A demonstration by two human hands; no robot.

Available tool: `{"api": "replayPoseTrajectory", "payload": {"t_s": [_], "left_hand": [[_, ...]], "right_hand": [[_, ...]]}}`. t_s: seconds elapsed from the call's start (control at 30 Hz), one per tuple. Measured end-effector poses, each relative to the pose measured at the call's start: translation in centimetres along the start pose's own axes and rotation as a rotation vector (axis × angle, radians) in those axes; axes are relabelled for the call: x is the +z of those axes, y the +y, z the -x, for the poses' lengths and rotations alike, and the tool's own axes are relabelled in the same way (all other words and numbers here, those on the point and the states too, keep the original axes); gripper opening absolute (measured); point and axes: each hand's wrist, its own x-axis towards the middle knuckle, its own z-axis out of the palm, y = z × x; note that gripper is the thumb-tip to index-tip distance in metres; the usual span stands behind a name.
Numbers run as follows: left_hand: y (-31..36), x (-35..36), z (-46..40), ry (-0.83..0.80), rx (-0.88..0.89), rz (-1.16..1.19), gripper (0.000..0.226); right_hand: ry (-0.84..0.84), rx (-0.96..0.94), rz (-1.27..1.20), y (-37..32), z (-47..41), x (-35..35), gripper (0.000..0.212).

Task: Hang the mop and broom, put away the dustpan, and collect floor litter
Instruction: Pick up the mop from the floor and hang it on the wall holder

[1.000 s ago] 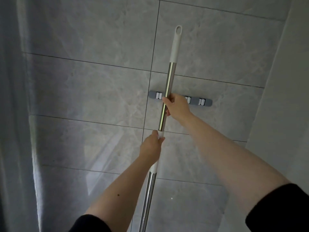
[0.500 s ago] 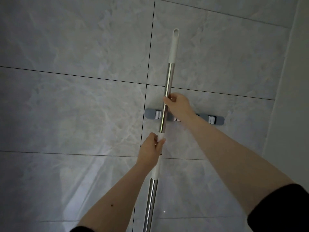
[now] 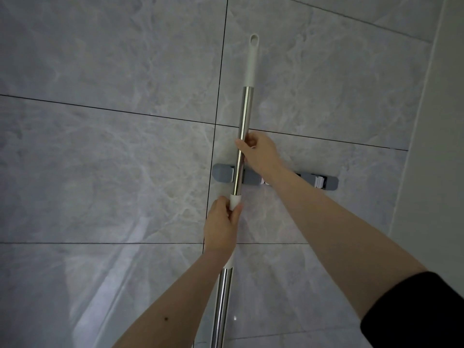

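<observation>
A long steel mop handle (image 3: 245, 114) with a white tip and hanging hole stands upright against the tiled wall. It crosses the left clip of a grey wall holder (image 3: 223, 173). My right hand (image 3: 259, 151) grips the steel shaft just above the holder. Lower down, my left hand (image 3: 222, 227) grips the white collar of the handle below the holder. The mop's head is out of view below the frame.
The holder's right clip (image 3: 320, 182) shows white rollers with nothing in it; the middle clip is hidden behind my right wrist. Grey marble wall tiles (image 3: 100, 159) fill the view. A wall corner (image 3: 414, 146) runs down the right side.
The handle has come in against the holder's left clip, and the holder sits lower in the view. Both hands keep their grip on the handle.
</observation>
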Motion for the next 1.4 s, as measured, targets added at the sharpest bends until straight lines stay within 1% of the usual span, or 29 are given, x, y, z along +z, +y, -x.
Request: {"api": "replayPoseTrajectory", "payload": {"t_s": [0.13, 0.3, 0.37, 0.5, 0.6, 0.7, 0.77, 0.87, 0.93, 0.97, 1.03, 1.1, 1.13, 1.27, 1.4], "left_hand": [[-0.7, 0.3, 0.9, -0.008, 0.032, -0.01, 0.027], [-0.7, 0.6, 1.1, -0.017, 0.022, -0.053, 0.024], [-0.7, 0.7, 1.1, -0.025, 0.015, -0.081, 0.026], [-0.6, 0.6, 1.0, -0.064, 0.014, -0.139, 0.029], [-0.4, 0.8, 1.2, -0.052, 0.002, -0.214, 0.032], [-0.4, 1.4, 1.1, -0.017, 0.019, -0.475, 0.035], [-0.3, 1.7, 1.0, -0.005, 0.025, -0.607, 0.036], [-0.5, 1.9, 0.7, 0.032, 0.062, -0.779, 0.032], [-1.2, 2.0, 0.2, 0.081, 0.136, -0.893, 0.029], [-1.6, 1.9, -0.3, 0.124, 0.195, -0.925, 0.029], [-2.3, 1.9, -0.7, 0.175, 0.293, -0.963, 0.035], [-2.8, 2.0, -1.1, 0.181, 0.316, -0.98, 0.039], [-2.9, 2.0, -1.3, 0.171, 0.309, -0.997, 0.04], [-2.1, 2.1, -0.8, 0.09, 0.268, -1.048, 0.036], [-0.6, 1.8, -0.1, -0.023, 0.104, -1.02, 0.041]], "right_hand": [[-0.033, -0.052, 0.061, 0.8, 0.6, 0.0, 0.026], [-0.115, -0.084, 0.067, 1.2, 1.4, -0.4, 0.023], [-0.123, -0.075, 0.066, 1.0, 1.3, -0.4, 0.024], [-0.101, -0.044, 0.063, -0.4, -0.1, -0.3, 0.033], [-0.007, -0.047, 0.19, -1.8, -1.7, 0.5, 0.032], [0.213, -0.114, 0.433, -1.7, -2.5, 1.9, 0.039], [0.339, -0.177, 0.537, -1.0, -2.6, 2.5, 0.04], [0.39, -0.211, 0.686, 0.1, -3.3, 2.8, 0.044], [0.414, -0.222, 0.797, 0.9, -3.7, 3.0, 0.046], [0.448, -0.236, 0.821, 1.1, -3.8, 3.2, 0.046], [0.536, -0.281, 0.783, 1.3, -3.9, 3.6, 0.043], [0.614, -0.312, 0.743, 1.4, -4.2, 4.0, 0.042], [0.623, -0.31, 0.757, 1.4, -4.3, 4.1, 0.044], [0.484, -0.277, 0.82, 0.9, -4.2, 3.9, 0.057], [0.313, -0.268, 0.892, 0.6, -3.5, 3.1, 0.055]]}}
